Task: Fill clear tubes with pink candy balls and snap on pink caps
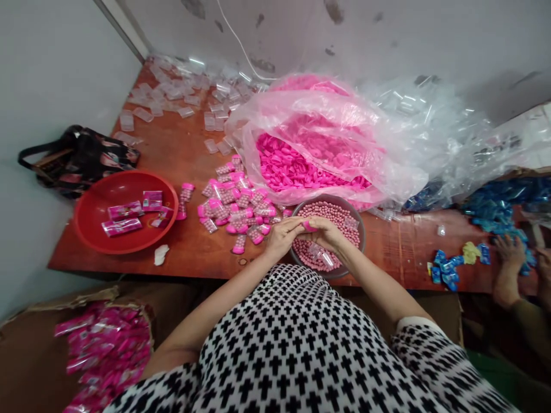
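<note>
My hands meet over the left part of a grey bowl (363,241) filled with small pink beads (329,212). Between the fingers of my left hand (280,238) and my right hand (328,234) is a bright pink cap (308,226). Both hands are closed on it, and whatever is below the cap is hidden by the fingers. Clear plastic containers (325,258) lie on the beads under my right hand. Left of the bowl is a heap of bead-filled clear containers with pink caps (239,209).
Behind the bowl, a large plastic bag (241,143) holds pink plastic parts (293,166). A red basin (94,229) with pink packets stands left, near a black handbag (103,150). Empty clear containers (161,94) lie behind. Another person's hand (510,255) is among blue packets at right.
</note>
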The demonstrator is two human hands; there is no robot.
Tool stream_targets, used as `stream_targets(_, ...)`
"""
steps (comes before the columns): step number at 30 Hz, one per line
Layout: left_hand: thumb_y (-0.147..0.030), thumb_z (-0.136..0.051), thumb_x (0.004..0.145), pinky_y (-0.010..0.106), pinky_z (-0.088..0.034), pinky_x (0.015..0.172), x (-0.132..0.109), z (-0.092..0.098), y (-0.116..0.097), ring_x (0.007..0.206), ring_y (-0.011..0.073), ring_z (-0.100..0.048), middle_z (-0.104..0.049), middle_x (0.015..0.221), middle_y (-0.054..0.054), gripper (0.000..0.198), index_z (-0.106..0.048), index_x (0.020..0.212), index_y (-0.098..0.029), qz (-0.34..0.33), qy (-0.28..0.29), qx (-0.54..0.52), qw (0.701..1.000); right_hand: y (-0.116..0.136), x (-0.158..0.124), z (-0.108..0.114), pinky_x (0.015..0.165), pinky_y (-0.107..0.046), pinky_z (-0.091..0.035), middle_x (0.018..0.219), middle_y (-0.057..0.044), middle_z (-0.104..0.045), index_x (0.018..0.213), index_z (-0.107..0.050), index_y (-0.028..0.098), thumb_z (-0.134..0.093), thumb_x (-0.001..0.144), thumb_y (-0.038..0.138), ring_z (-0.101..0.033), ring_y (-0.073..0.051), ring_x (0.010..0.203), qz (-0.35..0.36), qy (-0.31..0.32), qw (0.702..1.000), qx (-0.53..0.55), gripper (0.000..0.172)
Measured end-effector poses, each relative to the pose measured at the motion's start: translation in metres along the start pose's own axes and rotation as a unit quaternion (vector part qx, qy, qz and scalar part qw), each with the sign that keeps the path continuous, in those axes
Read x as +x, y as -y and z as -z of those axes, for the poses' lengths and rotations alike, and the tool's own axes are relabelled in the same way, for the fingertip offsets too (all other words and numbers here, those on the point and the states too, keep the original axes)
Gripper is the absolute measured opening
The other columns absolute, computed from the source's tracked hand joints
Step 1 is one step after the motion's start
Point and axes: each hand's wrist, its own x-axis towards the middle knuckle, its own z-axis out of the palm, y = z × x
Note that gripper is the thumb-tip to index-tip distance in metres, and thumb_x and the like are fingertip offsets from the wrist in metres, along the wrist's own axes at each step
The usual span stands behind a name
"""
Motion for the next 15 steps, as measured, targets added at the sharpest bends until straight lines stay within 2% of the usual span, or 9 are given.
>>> stream_targets(4, -0.032, -0.057, 0.083, 0.038, -0.047, 0.096, -0.001, 0.005, 0.010, 0.100, 0.0203, -0.065, -0.071, 0.105, 0.006, 0.024, -0.073, 0.098, -0.020, 0.012, -0.006, 0.019, 1.000, -0.022, 0.016, -0.004, 0.079, -0.038, -0.056, 0.071, 0.000, -0.067, 0.072, -0.060, 0.018, -0.070, 0.061, 0.029, -0.064, -0.017, 0.077, 0.016, -0.059, 0.997, 0.040, 0.018)
stream_targets(6, -0.031, -0.057, 0.082, 0.038, -0.048, 0.094, 0.000, 0.010, 0.018, 0.099, 0.0209, -0.065, -0.071, 0.104, 0.006, 0.025, -0.073, 0.097, -0.020, 0.030, -0.014, 0.032, 0.999, -0.028, 0.026, -0.006, 0.076, -0.037, -0.056, 0.071, -0.001, -0.067, 0.076, -0.059, 0.019, -0.067, 0.067, 0.034, -0.064, -0.017, 0.077, -0.015, -0.070, 0.997, 0.042, 0.020)
stream_targets(8, -0.033, -0.057, 0.081, 0.038, -0.049, 0.091, 0.002, 0.017, 0.025, 0.096, 0.0218, -0.066, -0.072, 0.102, 0.007, 0.026, -0.073, 0.096, -0.019, 0.057, -0.020, 0.039, 0.997, -0.027, 0.034, -0.008, 0.073, -0.036, -0.057, 0.076, -0.003, -0.068, 0.083, -0.059, 0.019, -0.064, 0.071, 0.043, -0.065, -0.017, 0.078, -0.062, -0.050, 0.997, 0.020, 0.027)
stream_targets(11, -0.038, -0.061, 0.079, 0.038, -0.049, 0.092, 0.009, 0.038, 0.028, 0.096, 0.0226, -0.066, -0.072, 0.103, 0.008, 0.032, -0.072, 0.099, -0.017, 0.094, -0.056, 0.027, 0.994, -0.008, 0.041, -0.005, 0.069, -0.033, -0.056, 0.090, -0.005, -0.069, 0.096, -0.059, 0.021, -0.063, 0.072, 0.052, -0.065, -0.017, 0.080, -0.089, -0.006, 0.995, -0.050, 0.039)
stream_targets(13, -0.041, -0.063, 0.077, 0.039, -0.047, 0.096, 0.016, 0.059, 0.027, 0.102, 0.0230, -0.064, -0.070, 0.107, 0.007, 0.036, -0.071, 0.103, -0.017, 0.102, -0.109, 0.017, 0.989, 0.012, 0.041, 0.007, 0.069, -0.033, -0.056, 0.100, -0.005, -0.067, 0.102, -0.058, 0.023, -0.065, 0.073, 0.052, -0.065, -0.016, 0.081, -0.045, -0.019, 0.991, -0.123, 0.042)
stream_targets(15, -0.043, -0.066, 0.075, 0.039, -0.046, 0.098, 0.023, 0.081, 0.029, 0.104, 0.0234, -0.063, -0.070, 0.107, 0.007, 0.039, -0.071, 0.102, -0.016, 0.106, -0.174, 0.012, 0.979, 0.029, 0.036, 0.027, 0.071, -0.031, -0.054, 0.104, -0.005, -0.066, 0.102, -0.060, 0.021, -0.065, 0.074, 0.050, -0.064, -0.015, 0.083, 0.025, -0.065, 0.969, -0.239, 0.041)
